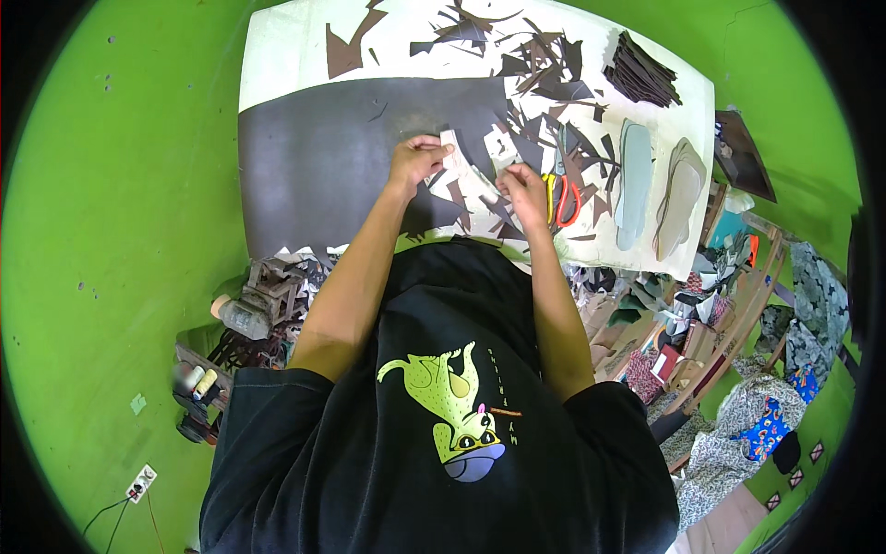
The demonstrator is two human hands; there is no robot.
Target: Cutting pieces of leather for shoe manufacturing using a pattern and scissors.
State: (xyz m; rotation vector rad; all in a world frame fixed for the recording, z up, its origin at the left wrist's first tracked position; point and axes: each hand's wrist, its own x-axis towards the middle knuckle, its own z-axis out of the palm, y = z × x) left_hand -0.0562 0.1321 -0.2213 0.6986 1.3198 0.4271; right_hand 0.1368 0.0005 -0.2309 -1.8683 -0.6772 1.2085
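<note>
My left hand (420,166) pinches the upper end of a narrow, curved white strip (458,161) between thumb and fingers. The strip runs down to the right, over the edge of a large dark sheet (314,166). My right hand (526,195) is closed near the strip's lower end; its fingertips are too small to show what they hold. Just beyond it lies a white piece with dark marks or holes (501,148). Scissors with red and yellow handles (565,205) rest right beside my right hand, blades pointing away.
Dark offcuts (544,69) litter the white tabletop (295,42). At the far right sits a stack of dark cut pieces (641,69). Grey-blue (633,185) and beige (681,198) sole-shaped pieces lie near the right edge. A cluttered wooden rack (729,342) stands lower right, beside green walls.
</note>
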